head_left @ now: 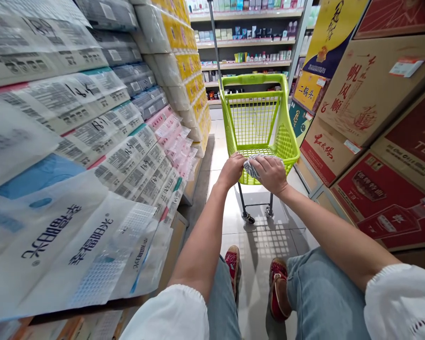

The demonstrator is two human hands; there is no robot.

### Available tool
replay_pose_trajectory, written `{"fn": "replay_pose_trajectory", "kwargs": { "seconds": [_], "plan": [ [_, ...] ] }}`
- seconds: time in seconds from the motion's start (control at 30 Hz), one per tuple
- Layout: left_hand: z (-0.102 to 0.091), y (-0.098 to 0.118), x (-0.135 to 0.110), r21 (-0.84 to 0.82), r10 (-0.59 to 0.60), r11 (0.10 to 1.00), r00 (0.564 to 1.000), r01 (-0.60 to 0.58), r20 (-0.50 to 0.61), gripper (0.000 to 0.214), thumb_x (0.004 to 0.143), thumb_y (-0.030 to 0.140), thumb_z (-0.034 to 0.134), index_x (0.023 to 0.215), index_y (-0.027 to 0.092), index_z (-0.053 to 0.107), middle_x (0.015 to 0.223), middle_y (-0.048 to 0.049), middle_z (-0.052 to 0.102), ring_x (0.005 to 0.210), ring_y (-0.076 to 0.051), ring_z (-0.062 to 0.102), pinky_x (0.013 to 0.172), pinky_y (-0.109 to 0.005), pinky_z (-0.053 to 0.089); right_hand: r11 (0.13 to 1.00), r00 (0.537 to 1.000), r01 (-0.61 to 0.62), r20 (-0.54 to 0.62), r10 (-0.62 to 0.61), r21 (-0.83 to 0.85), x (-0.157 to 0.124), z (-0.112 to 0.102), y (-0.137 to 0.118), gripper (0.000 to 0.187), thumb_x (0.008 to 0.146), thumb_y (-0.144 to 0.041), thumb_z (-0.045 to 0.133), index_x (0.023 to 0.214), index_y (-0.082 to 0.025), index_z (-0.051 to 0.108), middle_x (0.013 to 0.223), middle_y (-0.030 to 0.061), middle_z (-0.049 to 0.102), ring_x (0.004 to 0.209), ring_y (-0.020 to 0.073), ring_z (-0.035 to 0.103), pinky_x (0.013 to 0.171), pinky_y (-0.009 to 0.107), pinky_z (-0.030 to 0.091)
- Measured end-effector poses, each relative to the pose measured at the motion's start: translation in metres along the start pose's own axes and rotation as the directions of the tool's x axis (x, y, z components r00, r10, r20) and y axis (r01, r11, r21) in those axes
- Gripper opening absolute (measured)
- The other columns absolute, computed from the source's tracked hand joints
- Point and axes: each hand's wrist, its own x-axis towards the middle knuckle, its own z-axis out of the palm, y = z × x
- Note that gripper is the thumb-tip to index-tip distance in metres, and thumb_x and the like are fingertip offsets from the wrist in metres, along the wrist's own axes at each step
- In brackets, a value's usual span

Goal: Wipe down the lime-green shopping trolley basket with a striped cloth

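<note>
A lime-green plastic shopping cart (pixel 254 96) stands in front of me, with its near edge under my hands. My left hand (pixel 231 171) is closed at the left of that edge, fingers curled over the rim. On the right, my right hand (pixel 272 175) presses a crumpled grey-and-white cloth (pixel 250 169) against the same edge, its fingers bent over the fabric. The cloth reaches close to my left fingertips; whether they touch it I cannot tell. Through the mesh, the basket shows no goods inside.
Packs of paper goods (pixel 106 137) are stacked along the left, with yellow-and-white packs (pixel 184 66) beyond. Cardboard cartons (pixel 378 89) line the right. Shelves with bottles and boxes (pixel 248 42) cross the far end. A thin dark pole (pixel 215 42) rises at the cart's left corner.
</note>
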Motion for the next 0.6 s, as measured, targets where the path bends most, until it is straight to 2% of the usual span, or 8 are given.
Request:
{"fn": "replay_pose_trajectory", "kwargs": {
  "seconds": [0.1,0.27,0.4,0.5,0.6],
  "plan": [
    [0.002,0.001,0.001,0.018,-0.010,1.000,1.000,0.010,0.004,0.028,0.082,0.006,0.041,0.092,0.016,0.065,0.091,-0.0084,0.066,0.096,-0.019,0.057,0.094,-0.034,0.045,1.000,1.000,-0.011,0.012,0.011,-0.015,0.002,0.008,0.000,0.042,0.095,-0.030,0.030,0.132,-0.025,0.048,0.131,0.0076,0.056,0.111,0.0263,0.049,0.090,0.042,0.031],
    [0.005,0.003,0.003,0.022,-0.049,0.999,0.999,0.049,0.014,0.025,0.089,0.016,0.041,0.097,0.019,0.065,0.091,-0.0067,0.066,0.095,-0.019,0.058,0.095,-0.037,0.044,1.000,0.998,-0.001,0.065,0.000,0.006,-0.012,0.032,-0.002,0.040,0.096,-0.028,0.026,0.128,-0.025,0.051,0.130,0.0092,0.055,0.107,0.0252,0.050,0.087,0.041,0.032],
    [0.008,0.003,0.004,0.017,-0.065,0.998,0.998,0.066,-0.012,0.025,0.092,0.021,0.040,0.097,0.020,0.064,0.092,-0.0058,0.066,0.095,-0.019,0.059,0.099,-0.038,0.042,0.995,0.982,0.091,0.164,-0.095,0.033,-0.029,0.047,-0.008,0.036,0.096,-0.025,0.027,0.118,-0.025,0.057,0.118,0.0087,0.060,0.098,0.0221,0.053,0.082,0.038,0.034],
    [0.011,0.000,0.004,0.005,-0.056,0.998,0.998,0.056,-0.038,0.025,0.093,0.022,0.040,0.098,0.020,0.064,0.094,-0.0055,0.066,0.096,-0.018,0.058,0.100,-0.037,0.042,0.992,0.973,0.122,0.195,-0.126,0.031,-0.033,0.048,-0.011,0.034,0.097,-0.024,0.028,0.114,-0.024,0.058,0.114,0.0081,0.061,0.098,0.0216,0.052,0.081,0.037,0.034],
    [0.013,-0.002,0.003,-0.005,-0.045,0.999,0.998,0.045,-0.054,0.023,0.092,0.021,0.041,0.098,0.020,0.064,0.095,-0.0052,0.066,0.097,-0.017,0.058,0.102,-0.037,0.040,0.996,0.980,0.092,0.173,-0.094,0.018,-0.024,0.036,-0.011,0.035,0.097,-0.026,0.027,0.114,-0.024,0.058,0.108,0.0083,0.062,0.094,0.0214,0.053,0.079,0.036,0.034]
  ]
}}
